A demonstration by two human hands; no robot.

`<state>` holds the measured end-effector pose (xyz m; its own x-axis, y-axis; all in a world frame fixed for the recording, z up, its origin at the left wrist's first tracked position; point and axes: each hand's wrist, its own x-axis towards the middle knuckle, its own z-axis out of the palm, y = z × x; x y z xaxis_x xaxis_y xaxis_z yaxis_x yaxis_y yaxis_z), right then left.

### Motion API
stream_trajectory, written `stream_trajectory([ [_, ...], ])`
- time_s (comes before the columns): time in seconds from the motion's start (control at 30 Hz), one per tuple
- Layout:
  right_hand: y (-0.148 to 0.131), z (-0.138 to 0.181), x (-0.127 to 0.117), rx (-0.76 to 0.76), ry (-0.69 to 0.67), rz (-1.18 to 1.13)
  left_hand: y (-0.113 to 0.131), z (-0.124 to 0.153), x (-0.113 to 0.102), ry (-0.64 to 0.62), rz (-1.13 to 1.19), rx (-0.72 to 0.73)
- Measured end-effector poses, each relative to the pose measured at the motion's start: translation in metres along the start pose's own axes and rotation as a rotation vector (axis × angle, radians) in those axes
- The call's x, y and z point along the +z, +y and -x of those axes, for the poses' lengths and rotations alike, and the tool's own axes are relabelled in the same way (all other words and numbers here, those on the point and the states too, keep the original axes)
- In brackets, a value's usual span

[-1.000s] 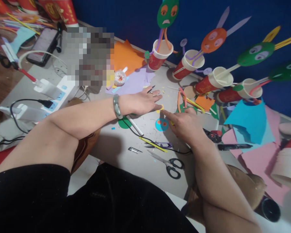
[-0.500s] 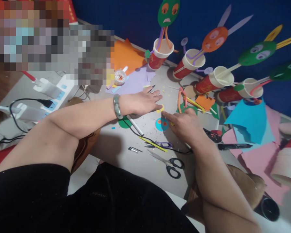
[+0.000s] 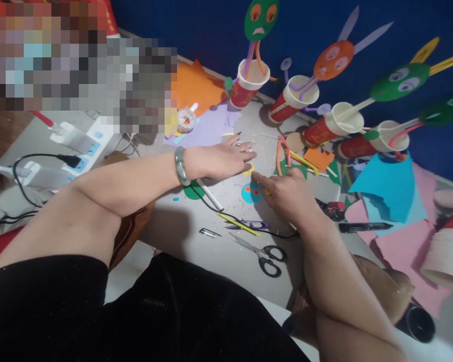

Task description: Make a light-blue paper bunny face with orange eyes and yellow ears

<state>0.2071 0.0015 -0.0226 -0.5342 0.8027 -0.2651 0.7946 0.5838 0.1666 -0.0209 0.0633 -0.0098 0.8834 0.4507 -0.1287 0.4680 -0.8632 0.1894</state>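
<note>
My left hand, with a green bangle at the wrist, lies palm down with fingers spread. Its fingertips are at a small yellow paper piece on the table. My right hand has its index finger stretched out to the lower edge of that piece; the other fingers are partly hidden. Just below lies a blue paper disc with orange eyes. A green paper disc and a white stick are partly under my left wrist. Black-handled scissors rest open nearer to me.
Red paper cups holding paper-faced figures stand along the blue wall. Clear tape sits on purple paper at the left. A black cord crosses the table. Blue and pink sheets lie right; a power strip is left.
My left hand's fingers have spread slightly, the far one lifting a little. My right hand keeps its place by the yellow piece.
</note>
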Motion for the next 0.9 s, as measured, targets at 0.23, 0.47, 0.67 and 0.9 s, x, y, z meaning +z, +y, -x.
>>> stream_trajectory([
  [0.23,0.000,0.000,-0.004,0.009,-0.031,-0.018,-0.012,-0.003,0.001,-0.036,-0.001,0.041],
  [0.47,0.001,-0.001,0.000,0.024,0.014,-0.088,-0.015,0.000,0.005,-0.067,-0.081,-0.019],
  [0.67,0.007,0.007,-0.003,0.115,0.337,-0.316,-0.020,-0.007,0.015,-0.058,-0.031,-0.074],
  [0.9,0.000,0.011,-0.009,0.229,0.650,-0.847,-0.019,-0.011,0.017,-0.112,-0.043,-0.094],
])
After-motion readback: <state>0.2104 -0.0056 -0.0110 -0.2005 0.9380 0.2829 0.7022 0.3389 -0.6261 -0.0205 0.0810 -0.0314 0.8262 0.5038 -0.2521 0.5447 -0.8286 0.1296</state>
